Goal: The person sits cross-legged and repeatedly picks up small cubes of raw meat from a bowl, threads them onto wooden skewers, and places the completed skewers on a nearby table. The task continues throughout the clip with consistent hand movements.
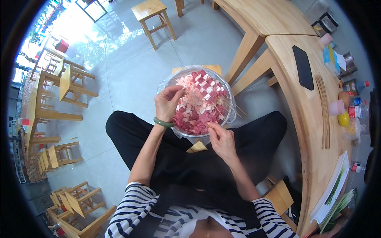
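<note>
A wide bowl [233,98] lined with clear plastic stands between my knees on a wooden stool [215,69]. Loose red meat chunks [186,122] and paler fat pieces [193,99] fill it. Finished skewers of alternating red and white cubes [205,84] lie at its far right, their bare sticks [230,105] pointing over the rim. Over the bowl's left side, my left hand [167,102], with a green bangle [163,122], pinches what looks like a thin skewer, mostly hidden. My right hand [222,141] pinches a piece of red meat [206,117] at the near rim.
On the wooden table [300,119] at my right lie a black phone [303,67] and a bundle of bare skewers [323,113]. Cups, bottles, a yellow lemon [343,118] and a white tray of green stalks [332,190] line its far side. Wooden stools [74,84] stand at left.
</note>
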{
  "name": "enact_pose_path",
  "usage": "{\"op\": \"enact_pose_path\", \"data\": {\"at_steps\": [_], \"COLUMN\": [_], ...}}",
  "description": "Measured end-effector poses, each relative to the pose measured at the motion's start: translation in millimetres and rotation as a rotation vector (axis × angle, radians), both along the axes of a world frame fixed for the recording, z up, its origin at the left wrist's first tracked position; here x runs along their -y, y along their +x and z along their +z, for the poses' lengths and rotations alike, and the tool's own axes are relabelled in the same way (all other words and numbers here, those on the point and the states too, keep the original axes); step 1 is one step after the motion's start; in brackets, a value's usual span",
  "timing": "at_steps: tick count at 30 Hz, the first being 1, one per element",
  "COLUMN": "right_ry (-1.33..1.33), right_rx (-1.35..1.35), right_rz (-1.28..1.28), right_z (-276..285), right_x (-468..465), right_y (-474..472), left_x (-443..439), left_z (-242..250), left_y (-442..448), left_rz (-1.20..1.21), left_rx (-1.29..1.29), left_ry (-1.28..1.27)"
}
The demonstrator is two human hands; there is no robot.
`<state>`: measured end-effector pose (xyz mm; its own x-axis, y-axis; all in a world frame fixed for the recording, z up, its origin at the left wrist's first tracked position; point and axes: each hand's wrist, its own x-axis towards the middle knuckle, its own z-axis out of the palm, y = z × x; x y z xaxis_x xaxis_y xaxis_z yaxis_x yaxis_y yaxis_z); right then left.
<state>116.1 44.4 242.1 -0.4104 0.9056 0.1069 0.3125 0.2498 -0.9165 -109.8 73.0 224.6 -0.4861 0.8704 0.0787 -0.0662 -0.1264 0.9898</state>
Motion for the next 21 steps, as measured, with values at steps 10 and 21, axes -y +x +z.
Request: {"op": "enact_pose_path", "data": {"at_steps": [10,21], "right_ry": [-0.206,-0.177], "right_rx": [-0.139,0.118], "right_rz": [-0.013,-0.097], "right_z": [-15.6,-15.8], "right_x": [-18.9,-29.8], "right_y": [-9.0,7.9], "left_x": [6.4,7.6], "left_z": [-9.0,4.9], "left_y": [27.0,36.3], "left_rz": [-0.252,-0.383], "left_rx": [-0.058,0.020], "left_ry": [-0.168,-0.311]}}
